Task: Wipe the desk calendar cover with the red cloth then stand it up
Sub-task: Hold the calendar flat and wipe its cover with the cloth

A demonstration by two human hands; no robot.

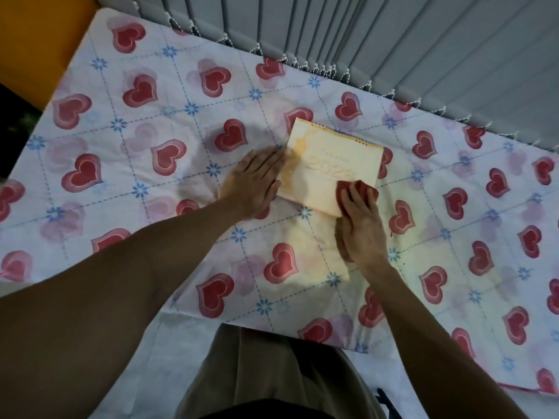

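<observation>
While the right hand [360, 219] presses the red cloth [358, 189] on the flat calendar's [326, 164] lower-right corner, the flat-fingered left hand [254, 182] braces its left edge.

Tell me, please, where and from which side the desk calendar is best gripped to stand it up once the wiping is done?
Probably by the spiral-bound edge, the far side, toward the blinds. The desk calendar lies flat on the heart-patterned cloth, and that edge is free. The left hand lies flat at its left edge and the right hand presses the red cloth on the near right corner.
</observation>
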